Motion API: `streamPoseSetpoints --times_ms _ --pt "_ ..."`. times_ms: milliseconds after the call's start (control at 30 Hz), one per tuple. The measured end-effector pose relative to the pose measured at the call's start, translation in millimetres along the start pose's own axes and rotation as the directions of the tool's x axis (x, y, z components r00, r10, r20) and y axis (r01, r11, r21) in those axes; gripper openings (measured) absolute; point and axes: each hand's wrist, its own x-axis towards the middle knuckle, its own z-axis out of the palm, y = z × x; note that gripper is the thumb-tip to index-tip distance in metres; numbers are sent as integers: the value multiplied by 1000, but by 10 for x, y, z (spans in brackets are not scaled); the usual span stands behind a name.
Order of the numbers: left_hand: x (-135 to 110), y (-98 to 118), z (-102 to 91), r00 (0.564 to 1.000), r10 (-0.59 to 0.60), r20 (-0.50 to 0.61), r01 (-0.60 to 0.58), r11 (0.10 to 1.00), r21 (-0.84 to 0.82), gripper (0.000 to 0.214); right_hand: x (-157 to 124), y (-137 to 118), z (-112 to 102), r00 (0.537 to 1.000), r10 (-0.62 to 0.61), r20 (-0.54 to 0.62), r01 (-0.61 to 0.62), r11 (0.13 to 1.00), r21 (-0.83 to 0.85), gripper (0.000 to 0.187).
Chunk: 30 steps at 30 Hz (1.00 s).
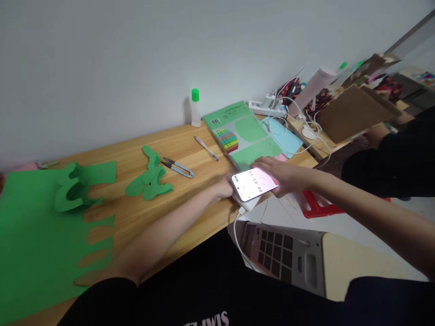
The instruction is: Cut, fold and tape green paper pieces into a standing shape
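Note:
A smartphone [249, 186] with a lit screen showing timer digits is held at the table's front edge. My left hand [224, 186] grips its left end, with most fingers hidden behind it. Around the other end, my right hand [280, 174] is closed, thumb side toward the screen. Under the phone sits a white block [250, 203] with a white cable [235, 228] plugged into it. Blue thread snips [181, 170] and a pen [205, 148] lie to the left of the hands. Beyond those are cut green foam pieces [149, 176].
A big green foam sheet [30, 235] with cut-outs covers the table's left end. A glue bottle [195, 111] stands by the wall. Green packs [243, 129], a power strip [267, 108] and tangled cables lie behind. Another person's dark sleeve [384, 158] and a cardboard box [353, 113] are at right.

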Motion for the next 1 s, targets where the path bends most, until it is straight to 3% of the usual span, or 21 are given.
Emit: streamPoseSetpoints --times_ms 167,333,467,533,633,733,833,1000 --pt "26 -25 -16 996 -85 -10 85 996 -3 9 34 30 140 1000 8 -9 -8 1000 -10 82" --pt "45 -38 -32 997 -79 -19 79 996 -38 6 68 26 134 1000 12 8 -12 1000 5 79" --pt "37 -40 -55 999 -49 18 51 991 -123 37 129 61 -47 994 109 -20 -109 994 12 79" --pt "39 -40 -54 996 -58 68 69 983 -172 38 193 109 -159 974 219 -65 -218 976 23 79" --pt "56 -40 -1 991 -79 111 102 970 -221 31 344 201 -288 903 415 -113 -415 910 30 77" --pt "80 -29 126 994 -79 79 97 958 -268 29 537 282 -344 762 625 -172 -632 775 13 77" --pt "101 7 286 998 -68 5 65 943 -327 24 715 354 -371 632 742 -223 -763 647 -12 76" --pt "123 116 489 989 -26 -143 -38 903 -428 29 910 509 -458 557 798 -231 -822 569 -17 72"
